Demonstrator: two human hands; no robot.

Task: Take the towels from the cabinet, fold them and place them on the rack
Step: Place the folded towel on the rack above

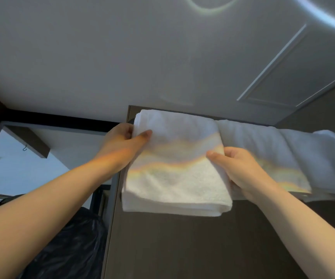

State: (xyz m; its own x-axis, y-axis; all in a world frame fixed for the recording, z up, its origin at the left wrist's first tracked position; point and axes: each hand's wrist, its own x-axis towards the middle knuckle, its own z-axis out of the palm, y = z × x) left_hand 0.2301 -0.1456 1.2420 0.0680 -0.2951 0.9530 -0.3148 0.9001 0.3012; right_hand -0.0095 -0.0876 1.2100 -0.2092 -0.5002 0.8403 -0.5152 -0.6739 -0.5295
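I hold a folded white towel (174,170) up high in front of a dark wall panel. My left hand (122,143) grips its upper left edge, thumb on top. My right hand (239,170) grips its right edge, thumb on the top face. The towel's near fold hangs free over the panel. To its right, several more folded white towels (295,158) lie in a row on a high rack whose metal edge (307,196) shows under them. The held towel's right side overlaps the nearest of them.
The dark wall panel (182,248) fills the space below the towels. A black plastic bag (70,244) sits low on the left. A mirror or glass pane (21,158) with a dark frame is at the left. The white ceiling (122,57) is overhead.
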